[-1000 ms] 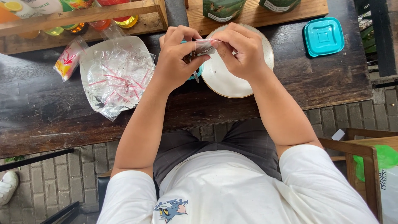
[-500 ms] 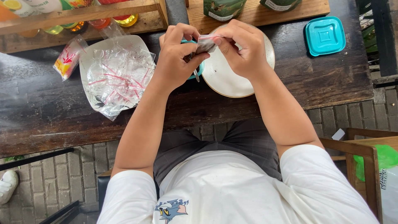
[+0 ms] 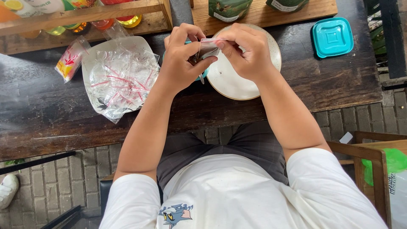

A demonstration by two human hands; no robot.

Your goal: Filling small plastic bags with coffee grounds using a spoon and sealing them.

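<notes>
A dark, weathered wooden table (image 3: 51,123) fills the upper half of the head view, with grey brick paving below it and the person's white T-shirt and grey shorts in the foreground. Along the far edge stand a wooden rack (image 3: 85,15) of bottles on the left and a wooden tray (image 3: 263,12) bearing two dark green pouches on the right. At the right edge of the view a wooden chair arm carries something green.

On the table to the left lies a heap of clear plastic zip bags (image 3: 121,76) with red seal strips, spread on a pale sheet. Just beside it, toward the rack, lies a small packet (image 3: 70,59) printed in red and yellow. A round cream plate (image 3: 237,82) with a thin brown rim sits in the middle, partly under the hands. A square teal lid (image 3: 333,37) rests well apart to the right.

Both hands meet above the near left part of the plate. The left hand (image 3: 180,59) has its thumb and fingers pressed on a small clear zip bag (image 3: 207,47) that holds something dark; the right hand (image 3: 248,51) pinches the same bag's top edge by its red strip. So both hands are closed on the bag, which is held in the air just over the plate. A bit of teal shows beneath the left hand; what it is cannot be told.
</notes>
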